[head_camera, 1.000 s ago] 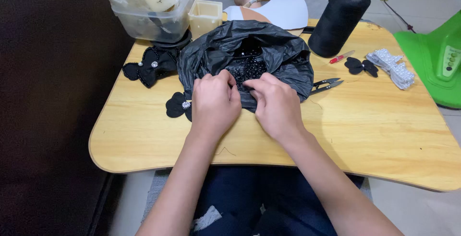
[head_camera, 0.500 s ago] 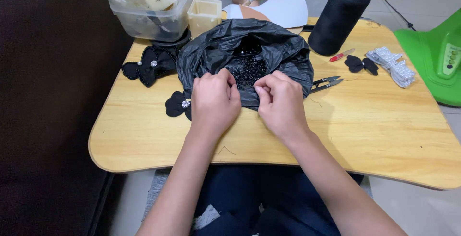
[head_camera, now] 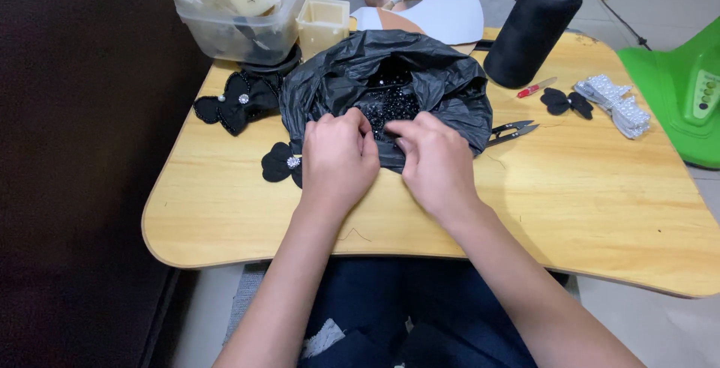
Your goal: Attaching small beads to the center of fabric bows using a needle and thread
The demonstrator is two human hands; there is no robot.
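Looking down, head view: a low wooden lap table [head_camera: 600, 210] spans the person's knees, with both hands at its middle.
Bag: a crumpled black plastic bag [head_camera: 330, 87] lies open at the centre of the table, toward the far side, with small black beads [head_camera: 386, 102] showing in its mouth.
Left hand: the left hand [head_camera: 337, 158] rests on the near edge of the bag, fingers curled together and pinched at the bag's lip; what the fingertips hold cannot be told.
Right hand: the right hand [head_camera: 435, 162] lies just beside the left, touching the bag's near edge, fingers bent inward and close together toward the beads.
Left of the bag: a black fabric bow with a gem centre [head_camera: 236, 102] lies farther off, and a smaller black bow [head_camera: 279, 163] lies just beside the left hand.
Far side: a clear plastic tub [head_camera: 240, 23] and a small cream box [head_camera: 322, 23] stand at the far left edge.
Right of the bag: thread snips [head_camera: 510, 132] touch the bag's right side; a large black thread cone [head_camera: 532, 34] stands upright beyond them.
Far right: a red-handled tool [head_camera: 535, 88], a small black bow piece [head_camera: 566, 102] and a silver beaded bow [head_camera: 615, 106] lie near one another.
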